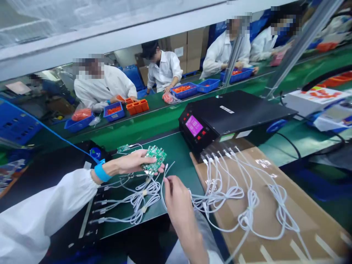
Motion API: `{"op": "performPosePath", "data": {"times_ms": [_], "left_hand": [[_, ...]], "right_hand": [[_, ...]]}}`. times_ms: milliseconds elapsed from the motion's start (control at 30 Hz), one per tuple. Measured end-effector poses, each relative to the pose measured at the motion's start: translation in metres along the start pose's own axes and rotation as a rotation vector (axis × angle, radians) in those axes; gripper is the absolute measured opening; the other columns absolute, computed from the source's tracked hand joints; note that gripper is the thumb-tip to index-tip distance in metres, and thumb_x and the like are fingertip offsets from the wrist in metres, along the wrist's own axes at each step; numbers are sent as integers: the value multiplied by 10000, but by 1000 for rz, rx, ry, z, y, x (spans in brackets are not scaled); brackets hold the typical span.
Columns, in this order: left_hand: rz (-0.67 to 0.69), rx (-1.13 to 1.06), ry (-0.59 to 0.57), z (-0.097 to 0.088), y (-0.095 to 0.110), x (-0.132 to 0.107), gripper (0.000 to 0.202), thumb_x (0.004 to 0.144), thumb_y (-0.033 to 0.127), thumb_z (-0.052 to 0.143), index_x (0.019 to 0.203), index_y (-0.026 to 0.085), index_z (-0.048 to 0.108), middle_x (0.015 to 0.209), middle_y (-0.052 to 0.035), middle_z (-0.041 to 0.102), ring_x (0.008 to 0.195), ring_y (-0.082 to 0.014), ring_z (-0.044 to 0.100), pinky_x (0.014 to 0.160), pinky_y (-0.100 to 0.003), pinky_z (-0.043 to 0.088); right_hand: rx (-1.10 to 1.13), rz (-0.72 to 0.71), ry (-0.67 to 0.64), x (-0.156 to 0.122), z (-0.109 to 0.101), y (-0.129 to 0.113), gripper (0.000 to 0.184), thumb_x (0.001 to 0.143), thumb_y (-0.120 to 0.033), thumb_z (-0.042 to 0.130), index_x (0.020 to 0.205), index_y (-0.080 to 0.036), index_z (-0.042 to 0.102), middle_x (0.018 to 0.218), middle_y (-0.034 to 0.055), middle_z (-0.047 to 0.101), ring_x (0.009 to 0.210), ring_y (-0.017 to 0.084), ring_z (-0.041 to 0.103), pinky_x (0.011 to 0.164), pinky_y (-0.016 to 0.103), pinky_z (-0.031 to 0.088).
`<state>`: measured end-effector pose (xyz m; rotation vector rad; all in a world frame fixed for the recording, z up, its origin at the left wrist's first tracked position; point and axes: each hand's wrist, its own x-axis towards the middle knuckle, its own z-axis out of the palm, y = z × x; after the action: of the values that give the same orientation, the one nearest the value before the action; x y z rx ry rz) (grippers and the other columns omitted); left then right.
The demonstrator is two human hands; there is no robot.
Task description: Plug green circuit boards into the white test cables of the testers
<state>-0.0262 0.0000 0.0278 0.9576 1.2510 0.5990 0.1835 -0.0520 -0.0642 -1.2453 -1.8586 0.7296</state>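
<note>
My left hand (pixel 132 162), with a blue wrist strap (pixel 101 172), is closed around a stack of green circuit boards (pixel 154 158) held just above the green mat (pixel 178 154). My right hand (pixel 177 198) pinches the plug end of a white cable (pixel 165 172) right beside the boards. A tangle of white cables (pixel 137 200) lies on the mat under both hands. Another small green board (pixel 123 147) lies on the mat behind my left hand.
A black tester box (pixel 233 113) with a pink screen (pixel 194 125) stands at centre right, several white cables (pixel 247 198) running from it across a cardboard sheet (pixel 275 205). Across the green conveyor (pixel 154 121), several people in white coats work over blue bins (pixel 184 90) of orange parts.
</note>
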Motion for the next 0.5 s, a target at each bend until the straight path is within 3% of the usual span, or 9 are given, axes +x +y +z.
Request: {"op": "performPosePath", "data": {"times_ms": [100, 200, 400, 500], "left_hand": [[113, -136, 156, -10, -18, 19, 359, 822, 371, 868, 1032, 151, 677, 1096, -162, 784, 1058, -279, 761, 980, -408, 582], [152, -218, 298, -11, -27, 29, 377, 783, 310, 888, 1041, 163, 656, 1091, -157, 791, 1084, -296, 757, 1051, -474, 546], [206, -245, 369, 0, -26, 28, 336, 700, 229, 874, 960, 143, 679, 1044, -138, 796, 1008, -269, 756, 969, -411, 568], [228, -201, 435, 2, -29, 28, 358, 654, 225, 888, 938, 145, 686, 1019, -112, 789, 977, -254, 740, 901, -382, 564]], "right_hand": [[-337, 155, -170, 29, 27, 0, 225, 1075, -214, 478, 991, -131, 669, 935, 152, 734, 857, 260, 755, 653, 283, 493], [-516, 308, -289, 47, 43, 2, 201, 1051, -202, 529, 1086, -71, 676, 1028, 224, 734, 1004, 303, 756, 728, 300, 525], [-571, 377, -420, 63, 50, 5, 224, 1019, -198, 563, 1176, -83, 672, 1136, 223, 747, 1098, 295, 745, 827, 312, 522], [-596, 344, -393, 65, 55, 4, 263, 992, -127, 506, 1184, -70, 676, 1130, 224, 751, 1138, 304, 728, 861, 326, 511]]}}
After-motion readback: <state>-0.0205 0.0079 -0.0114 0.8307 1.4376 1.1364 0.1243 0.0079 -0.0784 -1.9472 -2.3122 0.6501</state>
